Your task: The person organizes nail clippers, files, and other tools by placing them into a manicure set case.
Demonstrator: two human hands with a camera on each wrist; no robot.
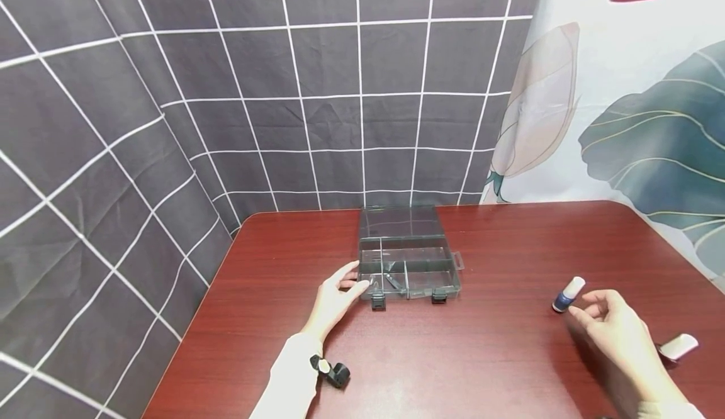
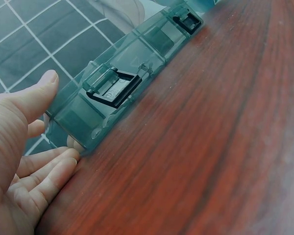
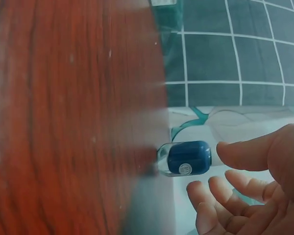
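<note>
A clear plastic compartment box [image 1: 427,280] sits with its lid [image 1: 401,223] raised against the back. My left hand [image 1: 334,299] holds its front left corner, thumb over the rim and fingers along the side; the left wrist view shows the same grip beside a black latch [image 2: 115,88]. A small metal piece [image 1: 393,281] lies in a front compartment. To the right stands a blue nail polish bottle [image 1: 562,301] with a white cap. Close beside it is my right hand [image 1: 614,328], fingers loosely bent and thumb near the cap [image 3: 215,155], not closed round it.
A second nail polish bottle [image 1: 680,346] with a white cap stands right of my right wrist, partly hidden. The reddish wooden table [image 1: 453,356] ends at a dark gridded curtain [image 1: 328,123] behind and a leaf-patterned cloth [image 1: 600,180] on the right.
</note>
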